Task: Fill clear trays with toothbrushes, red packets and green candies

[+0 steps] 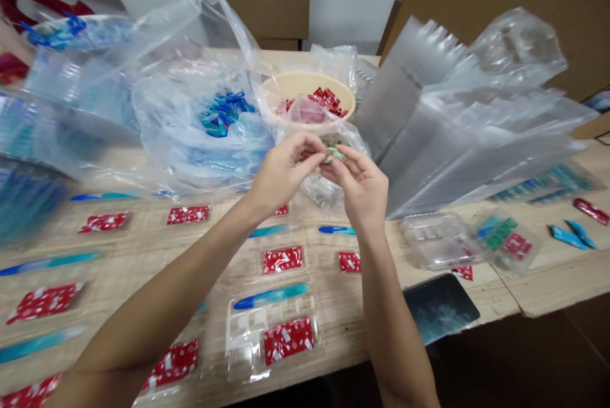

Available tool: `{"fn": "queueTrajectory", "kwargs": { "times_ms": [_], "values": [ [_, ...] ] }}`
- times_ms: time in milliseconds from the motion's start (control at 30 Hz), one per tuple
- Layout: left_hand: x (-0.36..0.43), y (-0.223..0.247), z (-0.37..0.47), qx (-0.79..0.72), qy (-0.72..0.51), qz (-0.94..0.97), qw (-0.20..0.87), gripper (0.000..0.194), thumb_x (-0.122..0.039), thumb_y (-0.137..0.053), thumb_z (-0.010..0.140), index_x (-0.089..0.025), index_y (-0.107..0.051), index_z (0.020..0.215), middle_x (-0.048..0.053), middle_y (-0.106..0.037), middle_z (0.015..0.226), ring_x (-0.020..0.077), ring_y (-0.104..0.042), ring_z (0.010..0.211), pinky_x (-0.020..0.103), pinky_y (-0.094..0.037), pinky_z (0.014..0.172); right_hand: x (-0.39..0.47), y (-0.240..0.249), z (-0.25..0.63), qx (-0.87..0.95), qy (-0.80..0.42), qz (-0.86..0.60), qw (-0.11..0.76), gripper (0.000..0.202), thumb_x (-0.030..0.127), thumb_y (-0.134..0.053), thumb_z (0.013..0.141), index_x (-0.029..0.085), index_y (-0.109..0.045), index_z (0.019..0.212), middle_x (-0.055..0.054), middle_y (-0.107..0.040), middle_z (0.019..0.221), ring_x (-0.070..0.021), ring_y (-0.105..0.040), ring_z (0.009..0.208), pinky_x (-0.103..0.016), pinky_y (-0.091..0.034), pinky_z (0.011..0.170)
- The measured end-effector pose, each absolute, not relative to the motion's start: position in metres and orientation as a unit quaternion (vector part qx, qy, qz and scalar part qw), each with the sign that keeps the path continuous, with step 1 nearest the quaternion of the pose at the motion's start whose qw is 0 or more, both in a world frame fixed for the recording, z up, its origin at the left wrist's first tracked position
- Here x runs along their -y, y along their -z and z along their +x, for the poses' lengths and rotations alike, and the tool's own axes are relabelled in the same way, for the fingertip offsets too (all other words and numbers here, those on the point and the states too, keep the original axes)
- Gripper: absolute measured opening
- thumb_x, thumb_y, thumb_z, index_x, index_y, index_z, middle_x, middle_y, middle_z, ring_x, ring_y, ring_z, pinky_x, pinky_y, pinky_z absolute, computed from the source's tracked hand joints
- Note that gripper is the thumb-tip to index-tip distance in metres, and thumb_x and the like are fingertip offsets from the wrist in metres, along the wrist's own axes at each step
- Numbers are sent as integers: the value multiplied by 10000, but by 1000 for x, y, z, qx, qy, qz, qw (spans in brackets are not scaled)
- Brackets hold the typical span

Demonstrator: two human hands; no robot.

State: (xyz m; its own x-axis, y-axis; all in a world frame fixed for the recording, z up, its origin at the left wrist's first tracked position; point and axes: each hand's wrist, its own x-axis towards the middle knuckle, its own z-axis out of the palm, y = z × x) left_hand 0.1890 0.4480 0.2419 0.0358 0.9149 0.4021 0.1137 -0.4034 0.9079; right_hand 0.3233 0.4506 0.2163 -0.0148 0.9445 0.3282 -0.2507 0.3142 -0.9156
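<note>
My left hand (284,170) and my right hand (365,189) meet at the middle of the table, fingertips pinched on a small pale green piece (335,154). It is too small and too covered to name. Just behind and below it lies a clear plastic bag (320,190) with greenish bits at its mouth. Under my forearms, clear blister trays (243,338) lie in rows. Several carry a blue and teal pen-shaped piece (271,297) and a red patterned packet (288,340).
A cream bowl (271,93) of red packets stands behind my hands. Left of it, a plastic bag (157,135) holds blue pieces. Stacked clear sleeves (405,122) stand at the right. A dark phone (441,307) lies by the front edge, near a clear tray (441,239).
</note>
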Motion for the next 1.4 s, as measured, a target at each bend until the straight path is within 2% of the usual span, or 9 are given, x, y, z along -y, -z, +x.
{"fn": "queueTrajectory", "kwargs": {
  "times_ms": [100, 233, 500, 733, 933, 1167, 1400],
  "values": [
    [-459, -233, 184, -407, -540, 598, 430, 116, -225, -667, 774, -163, -575, 804, 4, -664, 760, 127, -654, 737, 268, -541, 743, -458, -205, 322, 526, -463, -345, 625, 210, 300, -718, 741, 204, -631, 907, 9, -722, 839, -140, -704, 765, -292, -618, 697],
    [-455, -230, 178, -404, -540, 548, 495, 120, -240, -641, 801, -160, -557, 830, 20, -692, 815, 125, -665, 711, 298, -562, 737, -447, -200, 322, 539, -436, -346, 632, 135, 230, -670, 787, 219, -614, 909, 26, -706, 801, -116, -684, 702, -276, -597, 690],
    [-445, -239, 180, -441, -528, 627, 366, 56, -211, -652, 799, -168, -616, 802, 8, -674, 795, 126, -643, 755, 259, -533, 744, -442, -204, 321, 517, -434, -336, 656, 142, 173, -660, 787, 235, -626, 910, 44, -713, 815, -111, -684, 718, -276, -599, 704],
    [-441, -243, 176, -434, -496, 645, 387, 69, -238, -634, 824, -175, -663, 833, 15, -698, 834, 136, -656, 779, 261, -526, 752, -440, -203, 320, 538, -420, -329, 653, 143, 173, -658, 801, 249, -649, 921, 34, -716, 889, -115, -687, 764, -296, -602, 755],
    [-442, -237, 177, -428, -503, 642, 388, 125, -292, -657, 810, -170, -656, 833, 19, -700, 840, 140, -656, 780, 269, -532, 754, -441, -202, 320, 526, -432, -342, 648, 134, 204, -659, 797, 243, -617, 918, 38, -720, 861, -126, -696, 768, -312, -608, 753],
    [-439, -232, 188, -399, -546, 640, 365, 60, -243, -632, 824, -189, -653, 839, 6, -694, 821, 133, -656, 761, 274, -546, 748, -441, -202, 321, 490, -456, -343, 659, 135, 218, -679, 767, 236, -601, 875, 59, -706, 764, -101, -675, 654, -267, -593, 666],
    [-438, -231, 186, -409, -534, 653, 348, 56, -249, -646, 820, -211, -669, 853, 13, -688, 885, 144, -651, 824, 295, -529, 817, -442, -201, 323, 496, -460, -347, 649, 141, 273, -685, 769, 232, -601, 875, 43, -715, 794, -115, -682, 679, -292, -600, 691]
  ]
}}
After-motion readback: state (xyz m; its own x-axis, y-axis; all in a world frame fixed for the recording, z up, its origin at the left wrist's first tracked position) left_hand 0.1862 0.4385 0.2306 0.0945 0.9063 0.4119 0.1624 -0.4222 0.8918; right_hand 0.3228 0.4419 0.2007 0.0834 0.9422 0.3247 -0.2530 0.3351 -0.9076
